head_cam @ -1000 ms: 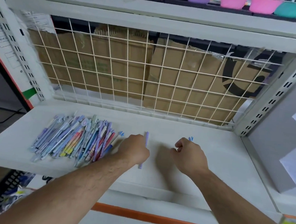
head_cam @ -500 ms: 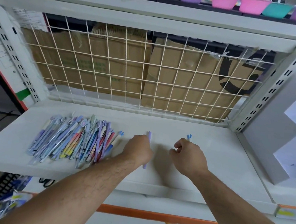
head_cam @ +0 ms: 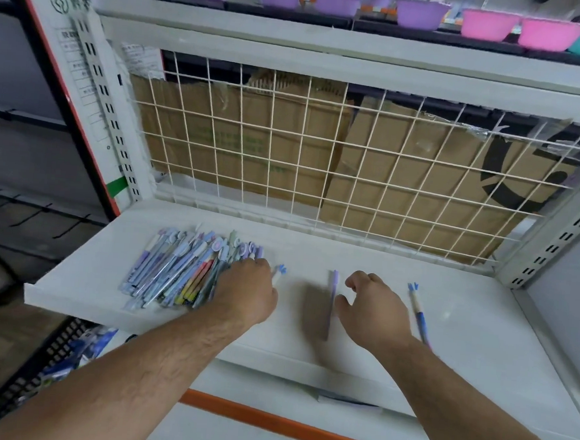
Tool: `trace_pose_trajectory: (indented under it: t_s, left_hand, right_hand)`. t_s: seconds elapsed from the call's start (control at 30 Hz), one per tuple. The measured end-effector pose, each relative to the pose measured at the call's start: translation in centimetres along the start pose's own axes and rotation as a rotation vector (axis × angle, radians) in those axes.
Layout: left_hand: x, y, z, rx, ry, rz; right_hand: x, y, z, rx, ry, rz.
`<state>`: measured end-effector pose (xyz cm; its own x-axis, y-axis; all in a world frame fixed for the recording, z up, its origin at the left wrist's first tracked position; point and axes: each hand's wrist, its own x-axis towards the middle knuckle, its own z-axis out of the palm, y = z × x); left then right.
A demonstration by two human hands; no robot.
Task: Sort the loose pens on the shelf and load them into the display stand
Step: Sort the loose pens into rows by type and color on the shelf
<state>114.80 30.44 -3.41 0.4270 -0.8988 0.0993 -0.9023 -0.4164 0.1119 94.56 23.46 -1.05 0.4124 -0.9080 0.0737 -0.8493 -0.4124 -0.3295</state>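
Note:
A pile of loose pens (head_cam: 175, 273) in purple, blue and mixed colours lies on the left part of the white shelf (head_cam: 479, 336). My left hand (head_cam: 247, 292) rests on the pile's right edge, its fingertips hidden among the pens. A white pen with a blue top (head_cam: 279, 274) sticks out just right of that hand. A purple pen (head_cam: 331, 301) lies alone between my hands. My right hand (head_cam: 371, 311) hovers beside it with loosely curled fingers and holds nothing. A blue pen (head_cam: 418, 313) lies to its right. No display stand is in view.
A white wire grid (head_cam: 320, 160) with cardboard behind it closes the back of the shelf. Slotted uprights (head_cam: 562, 235) stand at both sides. Plastic bowls (head_cam: 487, 24) line the shelf above. An orange strip (head_cam: 267, 421) runs below the front edge.
My left hand let go of the purple pen and moved left onto the pile. My right hand released the blue pen, which now lies on the shelf. The view shifted left and up.

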Motion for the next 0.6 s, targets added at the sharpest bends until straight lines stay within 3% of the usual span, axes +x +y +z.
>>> trace_pose_trajectory:
  t_s: [0.6]
  left_hand:
    - [1.4,-0.4,-0.4,0.031,-0.323,-0.053]
  right_hand:
    - [0.0,-2.3,0.6,0.014,0.016,0.045]
